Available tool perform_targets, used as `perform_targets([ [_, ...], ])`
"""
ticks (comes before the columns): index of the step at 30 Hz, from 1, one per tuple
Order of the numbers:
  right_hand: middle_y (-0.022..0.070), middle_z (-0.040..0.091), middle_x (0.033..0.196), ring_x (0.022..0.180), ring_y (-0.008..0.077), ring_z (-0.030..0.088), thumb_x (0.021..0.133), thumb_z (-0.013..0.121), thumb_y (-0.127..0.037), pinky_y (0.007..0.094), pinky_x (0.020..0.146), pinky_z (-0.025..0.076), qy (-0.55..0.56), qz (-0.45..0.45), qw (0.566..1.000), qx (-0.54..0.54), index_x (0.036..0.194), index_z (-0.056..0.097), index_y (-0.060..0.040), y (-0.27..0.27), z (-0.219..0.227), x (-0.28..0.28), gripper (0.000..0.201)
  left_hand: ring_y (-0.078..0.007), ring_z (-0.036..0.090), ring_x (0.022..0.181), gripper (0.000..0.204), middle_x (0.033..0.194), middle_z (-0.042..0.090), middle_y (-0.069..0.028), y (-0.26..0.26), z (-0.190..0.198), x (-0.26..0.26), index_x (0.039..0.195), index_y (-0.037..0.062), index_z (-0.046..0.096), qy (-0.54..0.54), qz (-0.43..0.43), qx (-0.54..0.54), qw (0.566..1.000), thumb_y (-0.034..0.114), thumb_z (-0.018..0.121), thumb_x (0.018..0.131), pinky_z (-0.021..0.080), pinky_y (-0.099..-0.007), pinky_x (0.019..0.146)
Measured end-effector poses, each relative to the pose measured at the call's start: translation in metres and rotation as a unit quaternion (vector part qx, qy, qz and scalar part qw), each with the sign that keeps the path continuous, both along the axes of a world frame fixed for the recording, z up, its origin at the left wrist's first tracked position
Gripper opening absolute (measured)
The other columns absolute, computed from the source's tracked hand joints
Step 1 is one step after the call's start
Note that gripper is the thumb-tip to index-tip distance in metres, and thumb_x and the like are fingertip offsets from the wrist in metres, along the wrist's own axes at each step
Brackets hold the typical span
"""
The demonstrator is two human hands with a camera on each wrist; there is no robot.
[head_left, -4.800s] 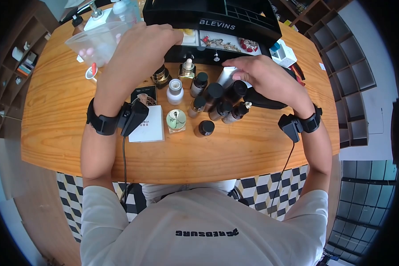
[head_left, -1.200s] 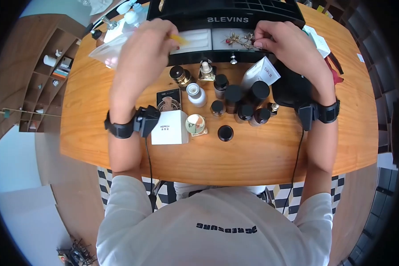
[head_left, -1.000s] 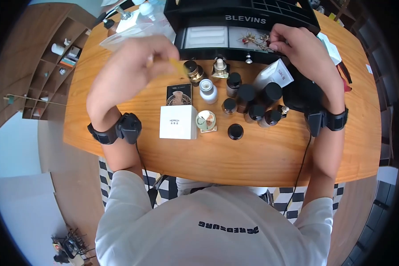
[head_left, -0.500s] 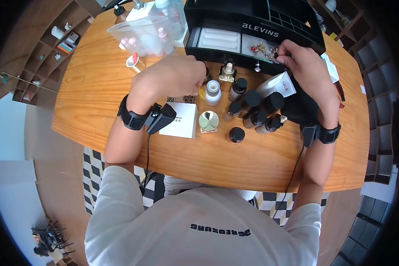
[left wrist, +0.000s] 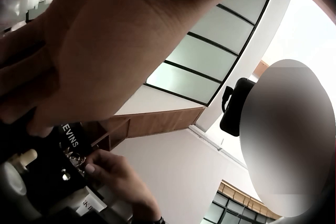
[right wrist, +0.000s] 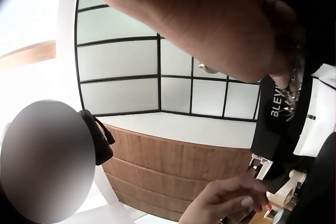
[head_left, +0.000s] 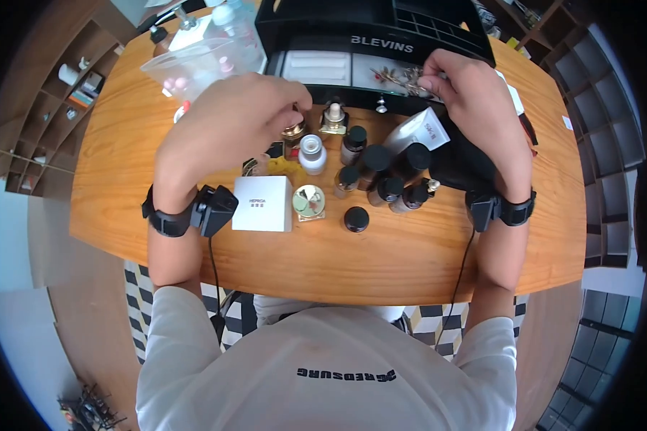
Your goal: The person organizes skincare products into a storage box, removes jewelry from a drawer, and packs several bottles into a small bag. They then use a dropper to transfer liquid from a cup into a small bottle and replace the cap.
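In the head view my left hand [head_left: 241, 118] hovers over the table's left side, its loosely bent fingers close to a black-and-gold bottle [head_left: 295, 140]. A soft yellow thing [head_left: 284, 166] lies behind the white HEPROA box [head_left: 262, 204], partly over a dark patterned case. At the open drawer of the black BLEVINS organizer [head_left: 316, 47], my right hand [head_left: 471, 90] pinches gold, branch-like jewelry [head_left: 402, 77] between thumb and fingers. White ring rolls [head_left: 316, 66] fill the drawer's left part. In the right wrist view, my left hand's fingers [right wrist: 231, 195] appear slightly spread and hold nothing.
Several dark capped bottles [head_left: 375, 161] stand mid-table, beside a white SK-II tube [head_left: 420, 131] and black pouch [head_left: 460, 161]. A white bottle [head_left: 312, 154] and green-lidded jar [head_left: 308, 202] stand nearer me. A clear bag [head_left: 194, 72] sits back left.
My left hand has carried the yellow thing from the drawer's left part to behind the white box and let go. My right hand moved from the tube to the drawer jewelry, where it stays.
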State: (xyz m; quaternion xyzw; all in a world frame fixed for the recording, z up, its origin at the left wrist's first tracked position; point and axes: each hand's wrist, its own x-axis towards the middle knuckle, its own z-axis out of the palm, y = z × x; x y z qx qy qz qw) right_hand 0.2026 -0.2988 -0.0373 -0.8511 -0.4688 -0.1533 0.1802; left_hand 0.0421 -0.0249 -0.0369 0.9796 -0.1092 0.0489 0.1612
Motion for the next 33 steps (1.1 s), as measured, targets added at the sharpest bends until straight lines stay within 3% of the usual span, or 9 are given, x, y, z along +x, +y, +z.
perform_targets([
  [4,0.0152,0.065,0.076,0.074,0.0388,0.064,0.094,0.070,-0.015,0.0448,0.065,0.049,0.012,0.033,0.995,0.094,0.093,0.063,-0.0045,0.003,0.011,-0.015,0.013,-0.0176,0.060,0.070,0.037,0.095,0.065,-0.0071,-0.012,-0.005,0.011,0.126,0.0097,0.067,-0.194,-0.018,-0.039,0.980,0.011,0.075,0.090,0.045,-0.0310,0.062],
  [9,0.0122,0.064,0.075,0.070,0.0340,0.062,0.092,0.072,-0.014,0.0390,0.062,0.049,0.088,0.059,0.985,0.136,0.094,0.064,-0.0058,0.008,0.017,-0.049,0.012,-0.0119,0.057,0.069,0.039,0.091,0.067,-0.0070,-0.046,0.002,0.001,0.124,0.0081,0.068,-0.180,-0.004,-0.191,0.965,0.015,0.080,0.088,0.042,-0.0270,0.060],
  [11,0.0019,0.063,0.077,0.069,0.0094,0.057,0.094,0.073,-0.006,0.0236,0.065,0.046,0.036,0.139,0.980,0.141,0.097,0.065,-0.0022,0.011,0.015,-0.056,0.010,-0.0104,0.056,0.069,0.038,0.089,0.068,-0.0068,-0.048,0.004,-0.001,0.122,0.0069,0.068,-0.142,0.001,-0.204,0.968,0.016,0.081,0.087,0.042,-0.0260,0.060],
  [12,0.0022,0.064,0.080,0.071,0.0093,0.059,0.095,0.072,-0.008,0.0241,0.066,0.047,0.048,0.135,0.982,0.123,0.098,0.066,-0.0025,0.011,0.016,-0.059,0.008,-0.0106,0.055,0.068,0.035,0.085,0.068,-0.0067,-0.046,0.005,-0.002,0.119,0.0054,0.069,-0.123,-0.001,-0.178,0.976,0.016,0.081,0.088,0.042,-0.0263,0.060],
  [16,0.0026,0.065,0.081,0.074,0.0107,0.060,0.097,0.069,-0.010,0.0260,0.069,0.049,0.088,0.150,0.973,0.154,0.103,0.067,-0.0019,0.012,0.013,-0.046,0.010,-0.0122,0.056,0.066,0.026,0.077,0.068,-0.0079,-0.024,0.020,-0.011,0.112,0.0018,0.069,-0.056,0.018,-0.116,0.992,0.014,0.078,0.090,0.043,-0.0271,0.060],
  [18,0.0130,0.069,0.086,0.077,0.0360,0.066,0.098,0.065,-0.019,0.0417,0.067,0.051,0.062,0.062,0.986,0.140,0.105,0.069,-0.0080,0.010,0.003,-0.025,0.014,-0.0134,0.056,0.065,0.024,0.076,0.067,-0.0083,0.003,0.022,-0.014,0.111,0.0014,0.069,-0.038,0.009,-0.085,0.996,0.013,0.076,0.091,0.044,-0.0277,0.060],
  [21,0.0128,0.071,0.089,0.083,0.0373,0.068,0.101,0.061,-0.023,0.0450,0.072,0.053,-0.092,-0.005,0.994,0.059,0.107,0.070,-0.0082,0.003,-0.011,-0.003,0.018,-0.0151,0.057,0.065,0.018,0.075,0.066,-0.0080,0.038,0.021,-0.019,0.107,-0.0007,0.067,-0.007,-0.024,-0.043,0.999,0.009,0.073,0.093,0.045,-0.0291,0.060],
  [23,0.0126,0.072,0.093,0.089,0.0383,0.068,0.102,0.060,-0.027,0.0467,0.074,0.055,-0.003,-0.027,1.000,0.000,0.109,0.071,-0.0092,0.001,-0.011,0.001,0.022,-0.0323,0.061,0.069,0.017,0.074,0.065,-0.0154,0.049,0.011,-0.022,0.102,0.0010,0.070,0.079,0.016,-0.043,0.996,0.015,0.072,0.092,0.047,-0.0389,0.065],
  [33,0.0153,0.071,0.091,0.091,0.0394,0.067,0.102,0.061,-0.041,0.0457,0.077,0.053,0.056,0.000,0.998,-0.037,0.105,0.074,-0.0078,0.007,-0.014,0.004,0.036,-0.0218,0.062,0.059,0.017,0.070,0.067,-0.0108,0.066,-0.016,0.011,0.096,-0.0012,0.070,0.228,0.153,0.055,0.960,0.012,0.063,0.088,0.048,-0.0370,0.058],
])
